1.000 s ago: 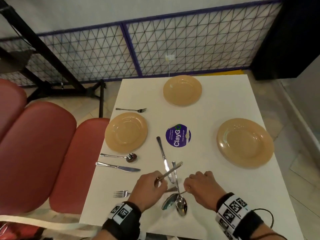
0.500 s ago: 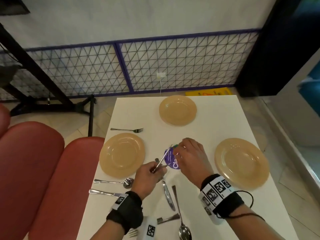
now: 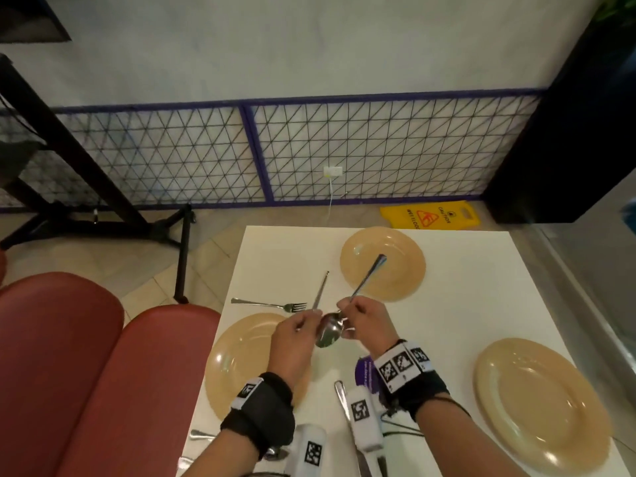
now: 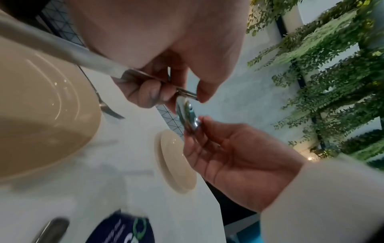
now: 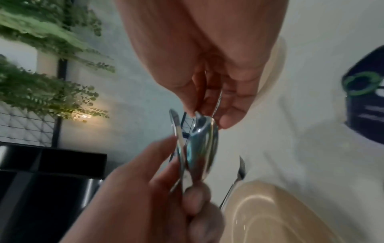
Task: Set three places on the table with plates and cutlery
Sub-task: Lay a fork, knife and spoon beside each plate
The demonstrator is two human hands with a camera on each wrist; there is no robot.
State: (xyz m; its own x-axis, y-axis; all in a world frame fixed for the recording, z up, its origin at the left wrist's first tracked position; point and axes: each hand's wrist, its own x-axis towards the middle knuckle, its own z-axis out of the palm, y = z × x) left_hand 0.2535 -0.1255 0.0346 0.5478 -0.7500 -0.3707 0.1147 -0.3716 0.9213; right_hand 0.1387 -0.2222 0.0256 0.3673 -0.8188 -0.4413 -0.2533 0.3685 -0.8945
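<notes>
Three tan plates sit on the white table (image 3: 481, 287): a far plate (image 3: 389, 280), a left plate (image 3: 241, 363) and a right plate (image 3: 540, 404). My left hand (image 3: 303, 325) grips a knife (image 3: 320, 290) that points away from me; it also shows in the left wrist view (image 4: 93, 62). Close beside it, my right hand (image 3: 354, 318) pinches a spoon (image 3: 329, 333) at its neck. The spoon's handle slants up over the far plate, and its bowl (image 4: 187, 115) hangs between the two hands, touching the left fingers (image 5: 195, 195).
A fork (image 3: 272, 305) lies beyond the left plate. Another knife (image 3: 340, 390) and a purple round sticker (image 3: 363, 368) lie under my wrists. More cutlery (image 3: 199, 434) shows at the near left edge. Red bench seats (image 3: 103, 373) border the table's left side.
Both hands lifted from the cutlery pile near the front edge and moved out toward the far plate. The left hand carries the knife, and the right hand has taken hold of a spoon.
</notes>
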